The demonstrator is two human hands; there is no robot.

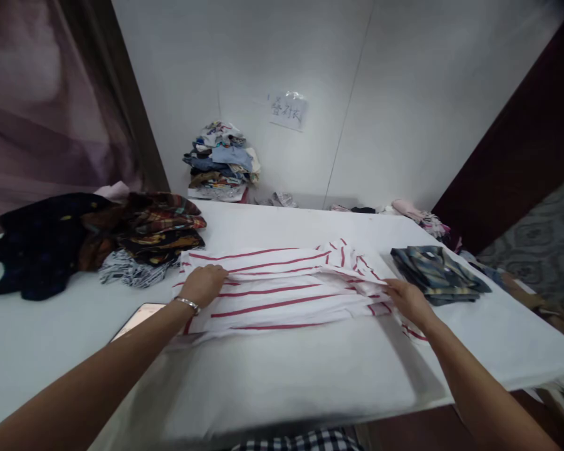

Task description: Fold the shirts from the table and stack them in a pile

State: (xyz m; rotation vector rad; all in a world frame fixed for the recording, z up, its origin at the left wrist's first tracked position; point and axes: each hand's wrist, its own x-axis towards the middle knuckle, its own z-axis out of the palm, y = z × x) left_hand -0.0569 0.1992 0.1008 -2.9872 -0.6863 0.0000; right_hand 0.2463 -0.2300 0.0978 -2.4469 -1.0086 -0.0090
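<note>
Found red-and-white striped garment (272, 300) spread lengthwise over white surface (286, 376), between left grip (203, 285) and right grip (408, 302), with most stripes along the line joining both. Right: pinched closed on cloth edge at garment's right end, slightly raised; bunched striped cloth just beyond fingertips, plus a loose striped end below the hand, toward near side. Left: palm down over garment's left end, fingers together and curled, touching cloth; cannot tell whether pinched on a layer or merely resting. Noted silver bracelet (188, 305) on left wrist; lit phone (138, 319) partly behind left forearm, near garment's left end. Recorded also: folded plaid garment (435, 275) near right grip, on its far side; dark patterned clothes (145, 228) heaped beyond left grip, farther left.
</note>
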